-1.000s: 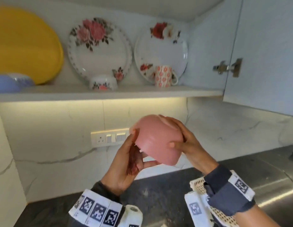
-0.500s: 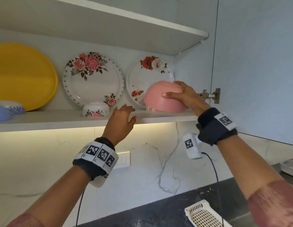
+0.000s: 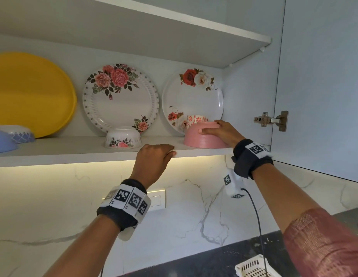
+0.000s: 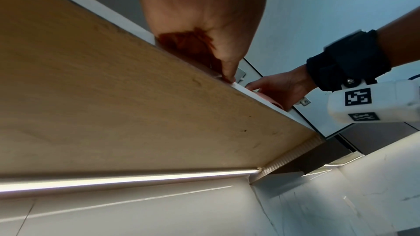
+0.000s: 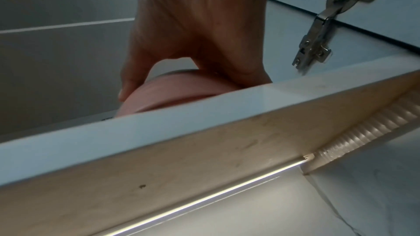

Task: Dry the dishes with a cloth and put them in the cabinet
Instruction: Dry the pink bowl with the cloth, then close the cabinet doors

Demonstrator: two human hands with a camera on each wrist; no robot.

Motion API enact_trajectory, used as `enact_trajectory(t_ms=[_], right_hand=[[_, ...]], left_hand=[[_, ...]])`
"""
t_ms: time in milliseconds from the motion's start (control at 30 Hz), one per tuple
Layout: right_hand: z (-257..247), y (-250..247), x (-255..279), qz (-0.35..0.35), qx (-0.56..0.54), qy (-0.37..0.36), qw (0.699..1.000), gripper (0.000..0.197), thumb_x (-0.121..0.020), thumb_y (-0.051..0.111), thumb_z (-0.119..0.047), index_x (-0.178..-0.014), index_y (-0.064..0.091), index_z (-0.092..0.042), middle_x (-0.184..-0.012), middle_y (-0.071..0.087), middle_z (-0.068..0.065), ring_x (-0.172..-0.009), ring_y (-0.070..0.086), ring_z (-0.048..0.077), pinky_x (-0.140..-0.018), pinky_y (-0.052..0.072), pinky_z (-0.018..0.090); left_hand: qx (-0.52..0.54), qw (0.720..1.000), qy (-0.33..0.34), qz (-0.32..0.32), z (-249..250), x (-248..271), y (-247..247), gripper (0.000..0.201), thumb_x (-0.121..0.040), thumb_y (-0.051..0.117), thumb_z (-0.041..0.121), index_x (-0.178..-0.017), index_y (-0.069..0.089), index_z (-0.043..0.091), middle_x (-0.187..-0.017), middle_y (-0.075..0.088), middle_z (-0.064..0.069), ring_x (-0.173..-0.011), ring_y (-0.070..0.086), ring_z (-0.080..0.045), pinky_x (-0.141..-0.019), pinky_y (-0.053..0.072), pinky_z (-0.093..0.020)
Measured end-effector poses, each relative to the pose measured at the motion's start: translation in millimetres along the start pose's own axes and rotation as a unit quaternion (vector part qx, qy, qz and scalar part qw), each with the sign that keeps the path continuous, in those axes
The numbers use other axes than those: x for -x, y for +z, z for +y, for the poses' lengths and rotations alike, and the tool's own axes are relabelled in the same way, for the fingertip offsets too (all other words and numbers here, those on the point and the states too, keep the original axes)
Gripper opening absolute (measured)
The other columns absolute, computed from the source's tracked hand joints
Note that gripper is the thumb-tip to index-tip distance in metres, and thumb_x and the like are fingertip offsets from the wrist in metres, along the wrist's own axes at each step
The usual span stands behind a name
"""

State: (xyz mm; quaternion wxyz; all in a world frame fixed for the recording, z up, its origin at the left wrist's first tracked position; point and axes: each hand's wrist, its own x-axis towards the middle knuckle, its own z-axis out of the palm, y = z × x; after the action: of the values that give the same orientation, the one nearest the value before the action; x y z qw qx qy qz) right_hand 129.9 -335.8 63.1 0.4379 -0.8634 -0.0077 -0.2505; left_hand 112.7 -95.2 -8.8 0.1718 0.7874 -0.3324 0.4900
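Note:
A pink bowl (image 3: 202,139) sits upside down at the right end of the lower cabinet shelf (image 3: 74,150). My right hand (image 3: 212,127) grips it from above, thumb on its left side and fingers over its base. The right wrist view shows the same grip on the pink bowl (image 5: 172,92) behind the shelf's front edge. My left hand (image 3: 156,154) holds the shelf's front edge to the left of the bowl, fingers bent over the top. In the left wrist view the thumb of the left hand (image 4: 204,42) presses the edge. No cloth is in view.
On the shelf, a floral bowl (image 3: 123,137) and blue bowls (image 3: 2,140) lie upside down; two floral plates (image 3: 121,98), a yellow plate (image 3: 32,92) and a patterned mug (image 3: 196,118) stand behind. The open cabinet door (image 3: 322,76) is at right. A white basket (image 3: 254,266) sits on the counter below.
The pink bowl went from both hands at chest height up onto the shelf, upside down. My left hand let go of it and took hold of the shelf edge.

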Motion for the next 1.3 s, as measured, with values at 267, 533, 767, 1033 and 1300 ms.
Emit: enact_trajectory(t_ms=[267,533,767,1033,1300], right_hand=[[13.9,7.9,-10.1,0.032,-0.012,0.01,0.999,0.092,-0.069,0.075,-0.051,-0.141,0.028,-0.02,-0.138,0.038,0.009,-0.119,0.046,0.025,-0.094,0.043,0.032],[15.8,9.9,-7.1,0.061,0.004,0.003,0.998,0.086,-0.072,0.072,-0.05,-0.142,0.029,-0.023,-0.135,0.031,0.01,-0.123,0.041,0.027,-0.093,0.037,0.028],[15.3,16.2,-0.6,0.115,0.045,0.002,0.992,0.1,-0.071,0.068,-0.06,-0.145,0.021,-0.014,-0.139,0.029,0.016,-0.13,0.033,0.034,-0.107,0.034,0.046],[9.6,52.5,53.0,0.218,-0.024,-0.104,0.97,0.066,-0.087,0.063,-0.027,-0.137,0.03,0.0,-0.142,0.024,0.019,-0.129,0.033,0.034,-0.107,0.036,0.044],[-1.2,80.5,138.7,0.247,-0.07,-0.271,0.928,0.02,-0.083,0.06,-0.001,-0.102,0.059,0.003,-0.11,0.053,0.018,-0.103,0.051,0.025,-0.083,0.031,0.012]], left_hand=[[-0.011,1.0,-0.005,-0.026,-2.7,0.2,3.0,0.027,-0.085,0.054,0.028,-0.095,0.073,0.011,-0.087,0.074,-0.006,-0.07,0.07,-0.026,-0.07,0.05,-0.034],[-0.006,1.0,-0.007,-0.028,-3.5,1.7,5.4,0.027,-0.087,0.054,0.026,-0.099,0.071,0.01,-0.093,0.074,-0.006,-0.078,0.07,-0.026,-0.074,0.047,-0.034],[-0.002,0.998,-0.005,-0.057,-4.5,2.7,2.5,0.028,-0.094,0.052,0.021,-0.117,0.063,0.012,-0.114,0.068,-0.006,-0.1,0.064,-0.026,-0.086,0.038,-0.034],[0.093,0.988,-0.023,-0.125,-7.1,8.1,-9.2,0.038,-0.095,0.051,0.016,-0.132,0.05,0.015,-0.136,0.052,-0.003,-0.127,0.045,-0.018,-0.103,0.022,-0.023],[0.248,0.939,-0.205,0.119,12.6,106.7,-111.7,0.028,-0.088,0.057,0.022,-0.115,0.063,0.016,-0.118,0.062,0.011,-0.11,0.054,0.004,-0.09,0.036,-0.004]])
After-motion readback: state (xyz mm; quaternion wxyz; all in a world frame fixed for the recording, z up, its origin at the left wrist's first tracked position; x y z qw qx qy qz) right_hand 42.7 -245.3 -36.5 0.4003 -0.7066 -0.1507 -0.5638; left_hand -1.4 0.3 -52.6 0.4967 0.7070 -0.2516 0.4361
